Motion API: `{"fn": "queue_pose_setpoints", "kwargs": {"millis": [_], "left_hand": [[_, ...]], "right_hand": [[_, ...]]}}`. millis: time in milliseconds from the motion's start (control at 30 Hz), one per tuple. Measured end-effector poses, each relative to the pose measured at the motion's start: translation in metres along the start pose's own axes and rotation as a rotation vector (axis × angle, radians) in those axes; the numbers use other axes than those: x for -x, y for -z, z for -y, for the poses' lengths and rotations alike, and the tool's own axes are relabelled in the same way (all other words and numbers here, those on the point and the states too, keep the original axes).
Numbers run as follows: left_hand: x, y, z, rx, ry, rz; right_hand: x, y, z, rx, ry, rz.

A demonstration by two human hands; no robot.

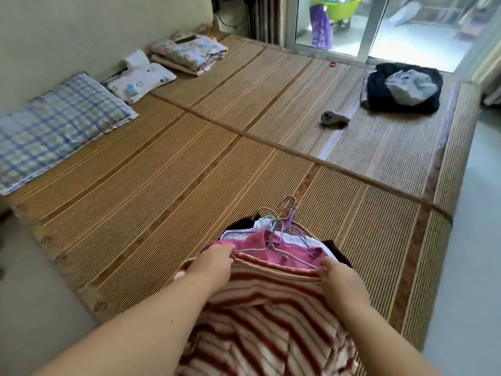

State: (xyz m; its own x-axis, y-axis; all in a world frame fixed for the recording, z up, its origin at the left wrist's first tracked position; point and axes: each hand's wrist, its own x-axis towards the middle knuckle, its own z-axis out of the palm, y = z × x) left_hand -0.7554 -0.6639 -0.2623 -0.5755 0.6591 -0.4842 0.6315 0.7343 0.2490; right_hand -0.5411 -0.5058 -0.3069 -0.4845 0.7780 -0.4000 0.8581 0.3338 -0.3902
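Gripping striped garment by its top edge, left hand and right hand fingers clamped on it | lying at 6 o'clock on bed mat | progress looking early: pink garment and hangers at its 12 o'clock waiting unsorted

Striped garment runs off the near edge, so we can't see its hem. Fingertips of left hand & right hand are tucked under its far edge. Clothes under the pink top are mostly covered. Plaid pillow is cut at the left edge. Grey item on the mat: too blurred to ID. Red speck far off: too small to tell.
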Motion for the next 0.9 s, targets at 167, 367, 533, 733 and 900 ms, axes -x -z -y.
{"fn": "queue_pose_setpoints", "kwargs": {"millis": [167,367,533,733,900], "left_hand": [[0.011,0.006,0.017,0.012,-0.028,0.013],[0.086,0.052,0.056,0.049,-0.004,-0.078],[0.176,0.120,0.110,0.054,0.070,-0.275],[0.313,0.198,0.197,-0.018,0.191,-0.523],[0.430,0.229,0.276,-0.113,0.367,-0.709]], "right_hand": [[0.004,0.008,0.038,0.024,0.132,-0.005],[0.052,0.021,0.136,0.067,0.514,0.113],[0.116,0.035,0.254,0.117,0.894,0.142],[0.230,0.035,0.407,0.161,1.274,0.113],[0.331,0.012,0.511,0.176,1.503,0.115]]}}
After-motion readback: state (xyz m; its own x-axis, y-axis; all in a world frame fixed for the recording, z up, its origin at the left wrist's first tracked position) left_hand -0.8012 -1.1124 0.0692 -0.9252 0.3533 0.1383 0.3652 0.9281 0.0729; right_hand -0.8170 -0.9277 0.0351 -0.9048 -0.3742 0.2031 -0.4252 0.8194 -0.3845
